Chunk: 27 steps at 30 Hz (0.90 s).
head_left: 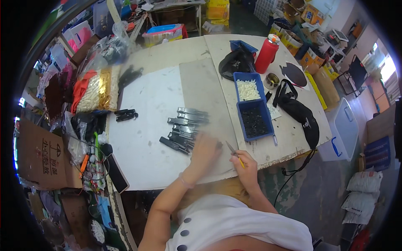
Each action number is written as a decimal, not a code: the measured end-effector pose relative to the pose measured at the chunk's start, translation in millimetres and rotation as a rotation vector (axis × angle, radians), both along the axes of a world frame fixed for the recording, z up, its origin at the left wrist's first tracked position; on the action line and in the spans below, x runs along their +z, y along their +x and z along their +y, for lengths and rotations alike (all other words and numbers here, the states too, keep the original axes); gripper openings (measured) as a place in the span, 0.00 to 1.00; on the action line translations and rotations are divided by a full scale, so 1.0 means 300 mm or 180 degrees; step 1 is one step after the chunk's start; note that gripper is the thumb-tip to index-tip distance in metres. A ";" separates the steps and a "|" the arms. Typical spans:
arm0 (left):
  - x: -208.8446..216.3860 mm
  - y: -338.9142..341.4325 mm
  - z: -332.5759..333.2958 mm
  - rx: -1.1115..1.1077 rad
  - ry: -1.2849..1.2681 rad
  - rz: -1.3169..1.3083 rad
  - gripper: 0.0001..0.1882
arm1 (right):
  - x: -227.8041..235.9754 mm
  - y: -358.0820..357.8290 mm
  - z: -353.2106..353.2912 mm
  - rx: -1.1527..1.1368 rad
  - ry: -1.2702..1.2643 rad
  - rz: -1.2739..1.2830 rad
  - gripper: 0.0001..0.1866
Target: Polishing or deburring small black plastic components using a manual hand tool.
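Observation:
My right hand [248,168] is closed around a slim tool [230,148] with a pointed grey tip and a yellow part on its handle, perhaps a small knife or tweezers. The tip leans toward my left hand [205,149], which is smeared by motion near the table's front edge. Something small and dark shows at its fingertips, too blurred to name. Under and beyond that hand lies a column of several flat black plastic pieces [178,121], some with shiny faces. Two more black pieces [126,115] lie apart at the left.
Right of my hands stand a blue bin of small black parts [254,121] and a blue bin of white parts [248,90]. Beyond are a red flask [266,54], a metal cup [271,80] and a black bag [299,113]. A phone [115,173] lies at the left edge.

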State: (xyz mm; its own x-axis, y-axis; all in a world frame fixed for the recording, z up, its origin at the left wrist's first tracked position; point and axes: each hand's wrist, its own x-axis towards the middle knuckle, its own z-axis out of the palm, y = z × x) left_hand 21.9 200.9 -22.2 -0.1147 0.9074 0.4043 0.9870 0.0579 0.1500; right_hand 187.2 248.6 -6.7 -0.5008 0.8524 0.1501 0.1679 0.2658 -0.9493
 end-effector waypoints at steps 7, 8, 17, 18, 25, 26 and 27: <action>0.046 0.015 -0.073 0.0035 0.0666 -0.1889 0.15 | -0.006 -0.025 -0.005 0.0126 0.0420 -0.0482 0.10; 0.048 0.016 -0.080 0.0109 0.0727 -0.1745 0.15 | 0.000 -0.036 -0.009 0.0160 0.0492 -0.0446 0.10; 0.207 -0.027 -0.342 0.0085 -0.1006 -0.5388 0.14 | 0.046 -0.045 -0.030 0.1976 0.1769 -0.0676 0.08; 0.213 -0.027 -0.394 -0.0044 -0.1247 -0.5703 0.15 | 0.035 -0.046 -0.053 0.2059 0.1564 -0.0375 0.09; -0.046 -0.201 -0.789 0.0635 -0.1856 -0.5494 0.16 | -0.030 -0.129 -0.163 0.2289 0.1036 -0.0023 0.09; -0.114 -0.204 -0.858 0.0997 -0.1868 -0.5127 0.17 | -0.031 -0.125 -0.158 0.2082 0.0900 -0.0013 0.09; -0.182 -0.204 -0.916 0.0880 -0.2011 -0.3333 0.18 | -0.026 -0.117 -0.150 0.1843 0.0772 -0.0028 0.08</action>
